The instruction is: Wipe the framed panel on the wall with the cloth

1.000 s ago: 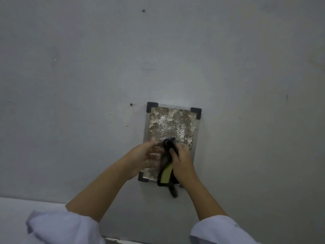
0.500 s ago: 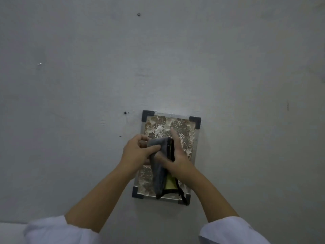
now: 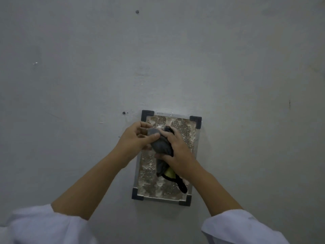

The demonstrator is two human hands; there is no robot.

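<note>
A small framed panel (image 3: 184, 131) hangs on the grey wall, with a silver frame, black corner caps and a speckled, dirty brown-and-white surface. A dark grey cloth (image 3: 161, 146) with a yellow patch and a black trim is bunched against the upper middle of the panel. My left hand (image 3: 135, 138) pinches the cloth's upper left part, thumb on top. My right hand (image 3: 177, 150) grips the cloth from the right and covers part of it. The cloth's black tail hangs down toward the lower right corner.
The bare grey wall (image 3: 246, 67) surrounds the panel. A small dark hole (image 3: 123, 113) sits just left of the top left corner, another (image 3: 137, 11) high above. White sleeves show at the bottom of the view.
Both hands and the cloth have moved up the panel, from its lower middle to its upper part. The cloth is now more tightly bunched between the hands.
</note>
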